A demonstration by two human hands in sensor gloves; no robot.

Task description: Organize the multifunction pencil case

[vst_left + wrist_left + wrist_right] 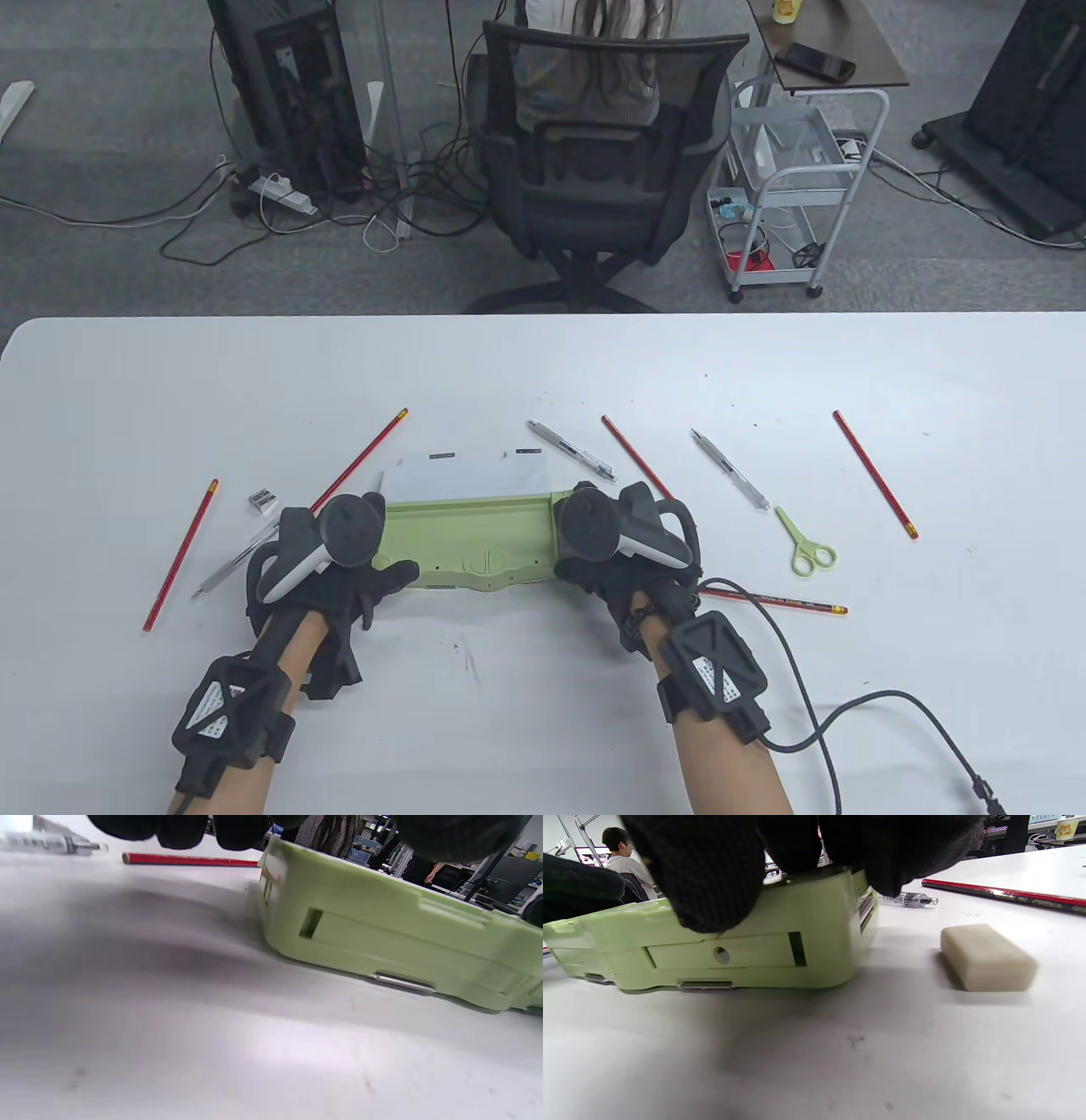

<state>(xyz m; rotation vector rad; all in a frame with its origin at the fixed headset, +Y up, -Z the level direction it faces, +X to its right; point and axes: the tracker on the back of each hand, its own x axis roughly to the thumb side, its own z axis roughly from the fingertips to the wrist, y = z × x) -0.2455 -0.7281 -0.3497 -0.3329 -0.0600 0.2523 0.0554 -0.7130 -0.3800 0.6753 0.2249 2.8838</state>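
A light green pencil case [475, 543] lies flat in the middle of the table, with a white panel [462, 480] along its far side. My left hand [373, 548] grips the case's left end, thumb on the near edge. My right hand [577, 543] grips the right end. In the right wrist view its fingers [712, 878] curl over the case [797, 921] from above. In the left wrist view the fingertips [178, 827] hang just above the case's [382, 929] corner. Red pencils [361, 461] [636, 458], pens [570, 451] [730, 469] and green scissors [806, 543] lie around it.
More red pencils lie at the left [180, 556], far right [876, 474] and near right [780, 601]. A sharpener [263, 501] and another pen [229, 570] sit by my left hand. An eraser [986, 957] lies right of the case. A black cable [814, 722] trails from my right wrist.
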